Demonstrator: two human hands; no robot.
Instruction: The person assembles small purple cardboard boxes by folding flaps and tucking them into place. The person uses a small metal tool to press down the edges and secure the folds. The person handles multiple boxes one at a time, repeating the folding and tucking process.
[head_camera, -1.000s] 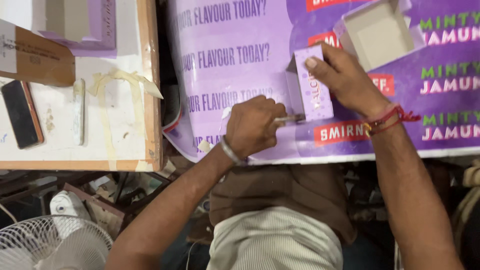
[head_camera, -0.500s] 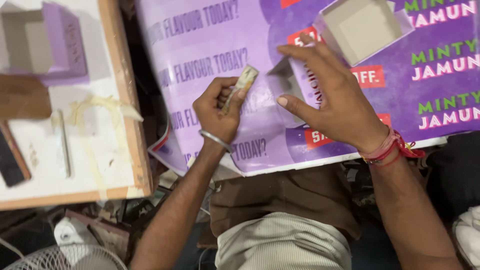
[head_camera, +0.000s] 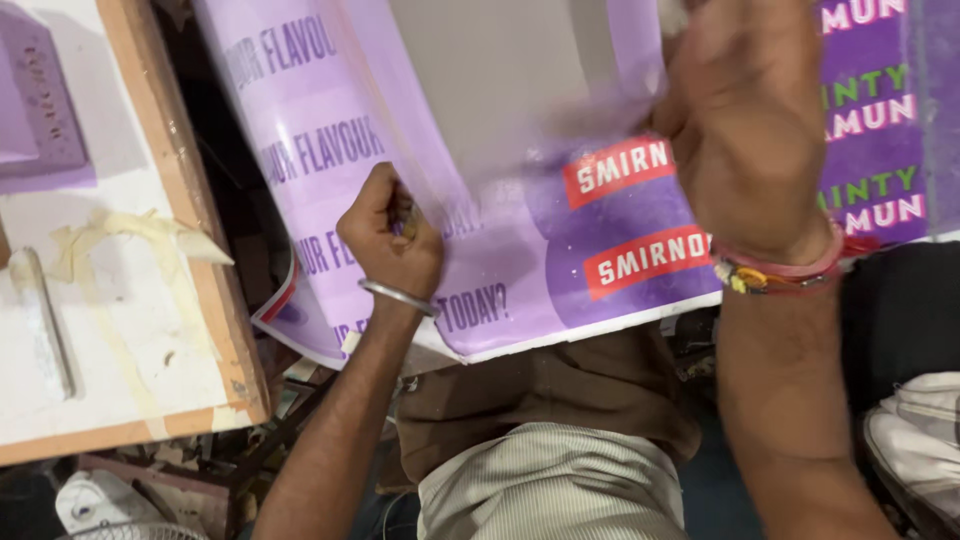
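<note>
**Two hands working a printed purple sheet on a lap board**

While the left hand (head_camera: 388, 232) stays curled into a fist at the centre-left of the frame, its fingers close on the edge of a large glossy purple printed sheet (head_camera: 520, 250), and possibly on a small tool, though that cannot be told. A plain metal bangle (head_camera: 398, 296) circles that wrist. At the upper right, the right hand (head_camera: 752, 120) is blurred by motion; it appears loosely bent over the upper part of the sheet, beside a pale grey card panel (head_camera: 500, 80) that rises in a curve at the top centre. Whether it grips anything cannot be told. Red and yellow thread bands (head_camera: 775, 272) mark its wrist. The sheet lies across the lap, its lower edge just above the brown cloth (head_camera: 540, 400). At the left stands a white wooden-edged board (head_camera: 120, 330) carrying strips of pale tape (head_camera: 110, 235) and a small purple box (head_camera: 40, 95).

Judged from this, the step in hand is lifting or wrapping the sheet about the grey panel; the next move calls for a steady left-hand hold while the right hand smooths.
</note>
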